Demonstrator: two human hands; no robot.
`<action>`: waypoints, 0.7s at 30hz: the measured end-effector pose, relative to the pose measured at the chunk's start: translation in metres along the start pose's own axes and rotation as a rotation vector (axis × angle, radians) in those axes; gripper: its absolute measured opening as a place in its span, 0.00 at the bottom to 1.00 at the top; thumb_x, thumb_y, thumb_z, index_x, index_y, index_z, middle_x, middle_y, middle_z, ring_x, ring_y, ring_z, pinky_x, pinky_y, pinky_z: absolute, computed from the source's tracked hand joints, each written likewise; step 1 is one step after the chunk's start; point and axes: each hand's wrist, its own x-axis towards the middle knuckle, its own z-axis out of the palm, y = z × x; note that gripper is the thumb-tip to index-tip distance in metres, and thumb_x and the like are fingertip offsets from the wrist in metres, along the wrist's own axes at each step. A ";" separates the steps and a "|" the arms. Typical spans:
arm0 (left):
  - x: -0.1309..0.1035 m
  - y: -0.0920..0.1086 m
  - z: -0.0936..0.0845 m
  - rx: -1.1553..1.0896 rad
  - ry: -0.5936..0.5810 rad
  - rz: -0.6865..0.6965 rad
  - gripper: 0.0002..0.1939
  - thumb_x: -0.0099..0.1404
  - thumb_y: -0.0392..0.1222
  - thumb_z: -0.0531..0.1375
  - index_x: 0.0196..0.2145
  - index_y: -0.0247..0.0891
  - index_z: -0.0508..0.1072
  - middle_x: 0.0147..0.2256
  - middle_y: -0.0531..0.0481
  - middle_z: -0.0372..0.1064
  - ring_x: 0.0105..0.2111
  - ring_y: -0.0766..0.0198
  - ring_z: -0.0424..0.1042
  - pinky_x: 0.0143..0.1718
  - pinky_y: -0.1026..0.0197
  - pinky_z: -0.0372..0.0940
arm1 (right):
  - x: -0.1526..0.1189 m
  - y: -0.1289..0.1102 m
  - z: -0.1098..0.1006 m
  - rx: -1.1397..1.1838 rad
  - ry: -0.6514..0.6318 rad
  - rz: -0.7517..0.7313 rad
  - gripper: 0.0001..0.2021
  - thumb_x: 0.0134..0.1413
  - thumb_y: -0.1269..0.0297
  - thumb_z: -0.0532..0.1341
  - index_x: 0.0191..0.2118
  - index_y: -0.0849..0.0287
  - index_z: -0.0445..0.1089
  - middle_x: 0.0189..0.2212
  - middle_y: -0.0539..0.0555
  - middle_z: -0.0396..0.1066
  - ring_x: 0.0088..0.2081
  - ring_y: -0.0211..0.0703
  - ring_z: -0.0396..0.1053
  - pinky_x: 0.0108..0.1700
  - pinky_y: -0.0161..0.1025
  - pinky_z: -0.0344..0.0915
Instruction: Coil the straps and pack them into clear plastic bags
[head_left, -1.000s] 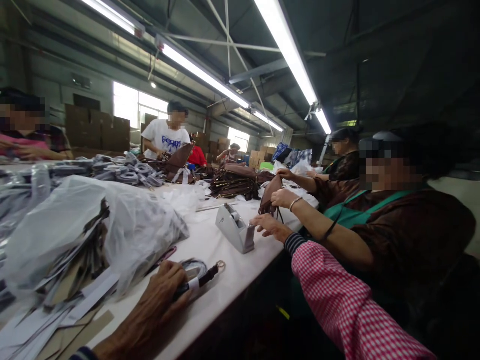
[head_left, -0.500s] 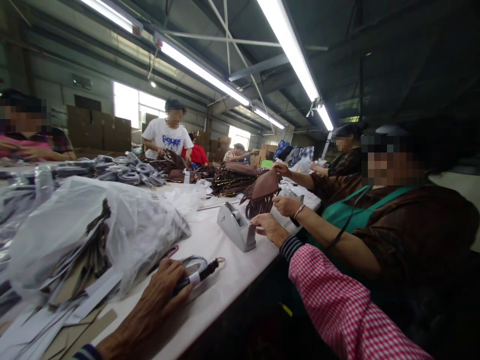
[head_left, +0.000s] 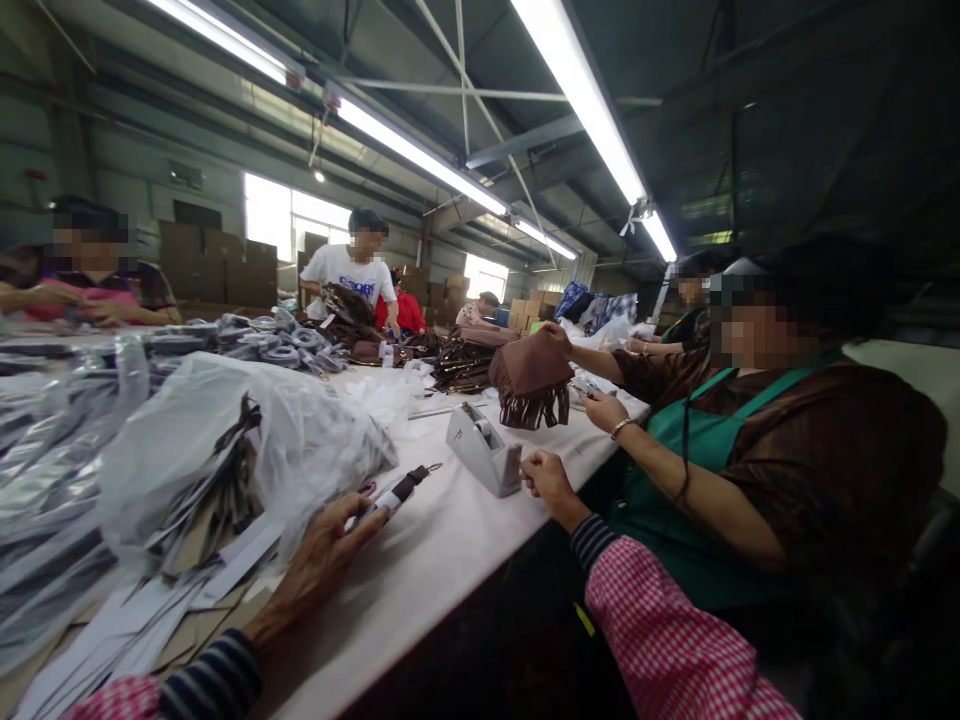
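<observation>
My left hand point(head_left: 330, 545) is closed around a dark folded strap point(head_left: 405, 487) with a white band wrapped round it and a metal clip at its tip. It holds the strap just over the table's near side. On the table to the right stands a grey tape dispenser point(head_left: 480, 450). My right hand point(head_left: 553, 487) is at the dispenser's front end, thumb and fingers pinched together at the cutting edge on the tape, which hardly shows.
A clear plastic bag point(head_left: 202, 450) with dark strips spilling out lies left, beside grey wrapped straps point(head_left: 277, 340). A co-worker in a green apron point(head_left: 675, 460) holds a brown fringed bag point(head_left: 532, 370) close to my right hand. Brown bags point(head_left: 472, 355) are piled behind the dispenser.
My left hand has lifted the strap slightly and turned it. My right hand's fingers have closed into a pinch at the dispenser. The co-worker's fringed bag has swung flat and outward.
</observation>
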 end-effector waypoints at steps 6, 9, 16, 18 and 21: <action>-0.003 0.008 0.006 0.071 0.087 0.078 0.22 0.68 0.61 0.54 0.34 0.39 0.73 0.35 0.50 0.70 0.37 0.55 0.68 0.40 0.55 0.62 | -0.058 -0.012 0.018 -0.002 -0.255 -0.083 0.17 0.40 0.56 0.73 0.26 0.59 0.66 0.20 0.47 0.69 0.20 0.33 0.63 0.19 0.29 0.53; -0.004 0.006 0.011 0.106 0.122 0.089 0.21 0.69 0.59 0.55 0.34 0.39 0.73 0.36 0.49 0.70 0.38 0.54 0.67 0.41 0.54 0.62 | -0.093 -0.018 0.058 0.096 -0.445 -0.043 0.21 0.41 0.50 0.74 0.30 0.60 0.68 0.24 0.49 0.72 0.22 0.33 0.65 0.21 0.29 0.57; -0.006 0.001 0.015 0.141 0.145 0.165 0.16 0.69 0.53 0.56 0.33 0.39 0.72 0.34 0.47 0.69 0.40 0.52 0.65 0.44 0.51 0.62 | -0.121 -0.012 0.134 0.288 -0.538 0.076 0.24 0.35 0.49 0.77 0.27 0.60 0.66 0.21 0.48 0.71 0.19 0.30 0.63 0.20 0.28 0.55; -0.006 0.000 0.016 0.140 0.154 0.168 0.15 0.69 0.52 0.56 0.33 0.39 0.71 0.34 0.46 0.68 0.41 0.51 0.65 0.45 0.50 0.62 | -0.119 -0.009 0.139 0.290 -0.533 0.096 0.25 0.34 0.49 0.77 0.27 0.60 0.65 0.21 0.48 0.71 0.19 0.30 0.63 0.19 0.27 0.55; -0.005 0.001 0.017 0.124 0.153 0.168 0.14 0.69 0.51 0.56 0.31 0.40 0.69 0.34 0.46 0.68 0.42 0.49 0.64 0.46 0.48 0.61 | -0.116 -0.004 0.141 0.288 -0.529 0.139 0.27 0.31 0.47 0.78 0.27 0.60 0.65 0.21 0.48 0.70 0.19 0.30 0.63 0.19 0.27 0.55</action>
